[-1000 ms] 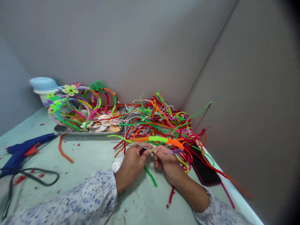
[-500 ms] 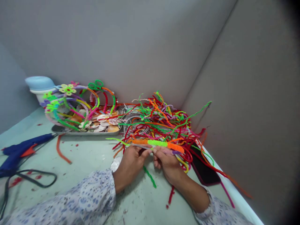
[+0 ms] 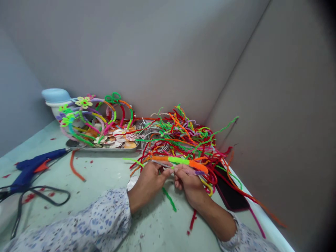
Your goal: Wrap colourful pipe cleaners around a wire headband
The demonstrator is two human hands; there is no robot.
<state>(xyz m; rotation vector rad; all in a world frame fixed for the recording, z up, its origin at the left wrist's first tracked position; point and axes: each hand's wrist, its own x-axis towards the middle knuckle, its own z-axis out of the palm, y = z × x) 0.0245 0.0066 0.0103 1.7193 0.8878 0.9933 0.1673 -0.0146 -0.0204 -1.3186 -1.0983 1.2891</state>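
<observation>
Between my hands is a headband (image 3: pixel 179 160) wrapped in pipe cleaner, with orange, lime green and purple sections along its band. My left hand (image 3: pixel 148 183) is closed, its thumb and fingers pinching the band's bare grey stretch on the left. My right hand (image 3: pixel 191 185) is closed on the band's purple end, its fingertips meeting the left thumb. A lime green pipe cleaner (image 3: pixel 133 161) shows beyond the left hand. Just below the hands lies a short green pipe cleaner (image 3: pixel 169 199). What sits between the fingertips is partly hidden.
A tangled pile of pipe cleaners (image 3: pixel 183 131) lies beyond the hands, beside coiled wire (image 3: pixel 152 138). At left, a metal tray (image 3: pixel 105 149) carries shells and finished headbands (image 3: pixel 107 108). A blue glue gun (image 3: pixel 39 162) with its cord is nearer. A dark phone (image 3: pixel 232 190) rests at right.
The camera has turned slightly left, so the scene sits further right. Both hands keep their hold on the headband, with only small finger movement.
</observation>
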